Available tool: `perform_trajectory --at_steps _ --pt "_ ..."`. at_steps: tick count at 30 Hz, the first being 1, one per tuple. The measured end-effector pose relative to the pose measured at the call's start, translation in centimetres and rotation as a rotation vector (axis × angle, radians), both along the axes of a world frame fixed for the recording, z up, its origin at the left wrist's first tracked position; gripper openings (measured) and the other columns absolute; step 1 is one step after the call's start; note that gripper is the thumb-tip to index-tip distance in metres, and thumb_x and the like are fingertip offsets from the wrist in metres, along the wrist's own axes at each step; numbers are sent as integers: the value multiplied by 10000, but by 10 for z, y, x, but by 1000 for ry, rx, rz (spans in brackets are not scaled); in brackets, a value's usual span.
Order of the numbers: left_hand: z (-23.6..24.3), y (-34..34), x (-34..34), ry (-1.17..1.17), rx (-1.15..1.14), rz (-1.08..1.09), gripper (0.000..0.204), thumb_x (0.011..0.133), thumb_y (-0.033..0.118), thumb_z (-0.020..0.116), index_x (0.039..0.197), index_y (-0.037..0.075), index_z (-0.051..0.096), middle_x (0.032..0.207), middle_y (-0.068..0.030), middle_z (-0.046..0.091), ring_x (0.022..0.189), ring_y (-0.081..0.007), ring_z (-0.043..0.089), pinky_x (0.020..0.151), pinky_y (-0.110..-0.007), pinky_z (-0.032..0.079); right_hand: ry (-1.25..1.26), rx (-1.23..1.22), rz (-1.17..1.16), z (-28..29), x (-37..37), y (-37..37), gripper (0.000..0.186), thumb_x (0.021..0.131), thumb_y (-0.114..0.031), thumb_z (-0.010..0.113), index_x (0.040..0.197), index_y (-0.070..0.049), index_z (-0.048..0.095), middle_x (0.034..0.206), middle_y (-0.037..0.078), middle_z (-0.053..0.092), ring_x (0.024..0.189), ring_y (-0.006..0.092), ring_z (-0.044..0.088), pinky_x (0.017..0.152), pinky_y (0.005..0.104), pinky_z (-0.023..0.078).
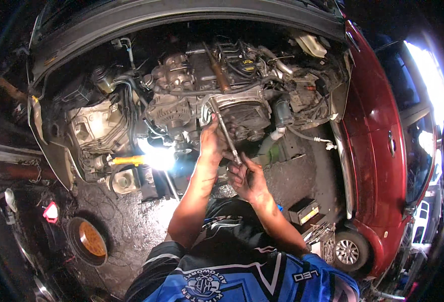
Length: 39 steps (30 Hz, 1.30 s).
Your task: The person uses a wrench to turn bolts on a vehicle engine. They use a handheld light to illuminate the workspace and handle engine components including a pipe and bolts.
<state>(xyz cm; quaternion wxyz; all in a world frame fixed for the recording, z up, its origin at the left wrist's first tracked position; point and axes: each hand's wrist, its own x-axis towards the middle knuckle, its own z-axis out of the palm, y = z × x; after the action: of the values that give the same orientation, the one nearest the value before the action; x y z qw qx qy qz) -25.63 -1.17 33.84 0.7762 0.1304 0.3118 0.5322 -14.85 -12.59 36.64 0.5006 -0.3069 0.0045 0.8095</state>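
A long steel bar like a socket wrench (pixel 226 132) slants in front of the engine (pixel 201 75), its upper end by the engine's front face. My right hand (pixel 248 180) is closed round the lower end, thumb and fingertips on it. My left hand (pixel 212 143) is against the upper part from the left, one finger pointing up along it and the others partly hidden behind. Just above the bar's tip is a pale metal flange (pixel 237 98) framing a dark opening. Whether the tip sits on a fastener I cannot make out.
A glaring work lamp with a yellow handle (pixel 128 160) is at the left of the engine bay. The raised hood (pixel 181 17) arches overhead. A red car (pixel 373 131) stands close on the right. On the floor are a round pan (pixel 88 241) and a battery (pixel 304 211).
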Motion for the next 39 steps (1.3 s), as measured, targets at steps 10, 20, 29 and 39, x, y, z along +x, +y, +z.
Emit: perform_trajectory --at_steps 10,20,29,39 --pt "-6 2 3 210 74 49 523 982 439 469 1258 1 540 973 -123 661 797 -174 624 660 -310 513 -662 201 45 -28 7 -5 376 941 -309 572 1137 10 612 842 20 593 705 81 499 537 210 384" --pt "6 -1 7 361 23 113 473 960 420 533 1136 -10 626 949 -134 667 764 -171 626 688 -308 522 -1514 544 -53 -20 -7 -4 309 915 -233 631 1127 -8 610 730 -17 598 592 101 525 537 244 413" --pt "4 -6 10 56 -37 195 406 920 398 610 1070 22 590 849 -72 650 665 -174 623 581 -302 514 -833 320 -97 -13 4 -8 276 945 -192 584 1157 -16 578 774 -19 574 624 62 492 550 222 395" --pt "-4 1 9 -274 -21 138 415 991 363 484 1152 -8 581 905 -130 678 734 -210 635 701 -337 532 -90 14 -5 -6 5 -3 321 954 -219 558 1157 29 563 710 -5 514 578 112 452 503 226 361"
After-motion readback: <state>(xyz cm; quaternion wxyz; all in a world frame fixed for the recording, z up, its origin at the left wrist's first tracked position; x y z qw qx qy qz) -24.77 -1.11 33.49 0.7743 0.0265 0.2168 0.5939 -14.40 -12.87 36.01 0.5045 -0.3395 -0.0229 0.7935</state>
